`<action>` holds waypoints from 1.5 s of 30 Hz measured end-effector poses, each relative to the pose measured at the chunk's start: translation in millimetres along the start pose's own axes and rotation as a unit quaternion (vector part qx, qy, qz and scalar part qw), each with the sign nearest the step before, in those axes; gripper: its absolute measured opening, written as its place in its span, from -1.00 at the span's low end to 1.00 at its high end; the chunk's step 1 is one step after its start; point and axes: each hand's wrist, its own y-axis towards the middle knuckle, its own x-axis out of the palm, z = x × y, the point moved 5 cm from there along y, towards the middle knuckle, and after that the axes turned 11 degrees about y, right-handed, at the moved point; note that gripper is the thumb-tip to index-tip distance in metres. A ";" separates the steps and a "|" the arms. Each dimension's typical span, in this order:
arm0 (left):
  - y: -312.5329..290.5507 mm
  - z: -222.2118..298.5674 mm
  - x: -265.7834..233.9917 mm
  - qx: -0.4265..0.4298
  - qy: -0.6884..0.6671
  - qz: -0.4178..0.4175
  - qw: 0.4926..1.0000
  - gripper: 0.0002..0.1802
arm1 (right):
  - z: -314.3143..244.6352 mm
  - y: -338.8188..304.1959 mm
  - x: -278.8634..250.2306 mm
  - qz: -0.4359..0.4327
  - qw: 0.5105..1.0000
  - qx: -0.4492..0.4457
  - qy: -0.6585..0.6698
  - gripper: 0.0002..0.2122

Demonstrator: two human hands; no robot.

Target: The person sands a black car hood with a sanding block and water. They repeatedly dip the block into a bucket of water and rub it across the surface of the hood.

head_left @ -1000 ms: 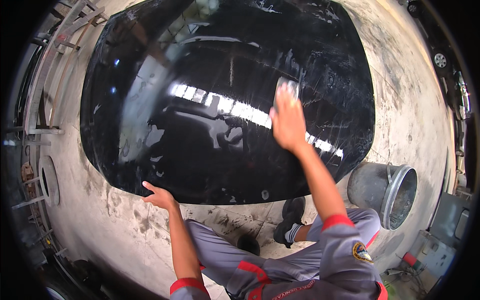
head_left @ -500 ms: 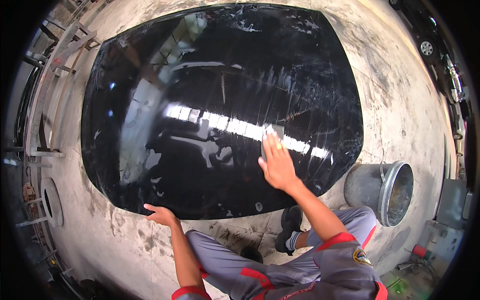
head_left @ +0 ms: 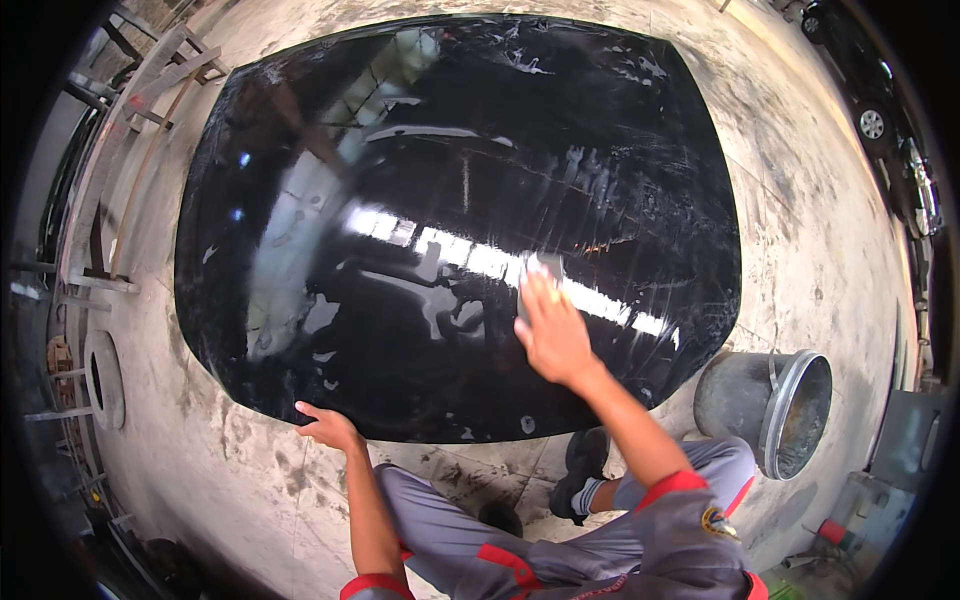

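A large black car hood [head_left: 420,375], glossy with wet-looking streaks and dull grey patches, lies before me. Flat on its right-centre part, my right hand [head_left: 553,330] presses down with outstretched fingers over a grey sheet of sandpaper [head_left: 549,266]. Most of that sheet is hidden under the fingers; only its edges show. At the hood's near left edge, my left hand [head_left: 329,427] has its thumb on top, with the other fingers curled below and partly hidden.
A dark bucket [head_left: 738,402] lies tipped on its side at the right. Metal racks [head_left: 120,150] and a tyre-like ring [head_left: 104,380] stand along the left. A black car [head_left: 868,125] is at the far right. Between my legs sits a small dark container [head_left: 500,517] on the stained concrete floor [head_left: 240,475].
My right hand has slid slightly left and away across the hood with the sandpaper. The left hand keeps its place at the edge. The whole view has shifted a little.
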 end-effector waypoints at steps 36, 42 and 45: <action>-18.8 6.7 0.1 -0.002 -0.028 -0.024 0.999 0.04 | -61.8 36.7 53.3 -0.045 0.997 -0.060 0.016 -0.35; -28.3 11.6 22.1 0.016 -0.030 -0.025 0.999 -0.01 | 10.5 157.8 -0.6 0.091 0.993 -0.034 -0.066 -0.41; -16.6 8.1 10.9 0.006 -0.026 -0.023 0.999 -0.02 | -20.7 109.0 26.4 0.088 0.993 -0.042 -0.067 -0.38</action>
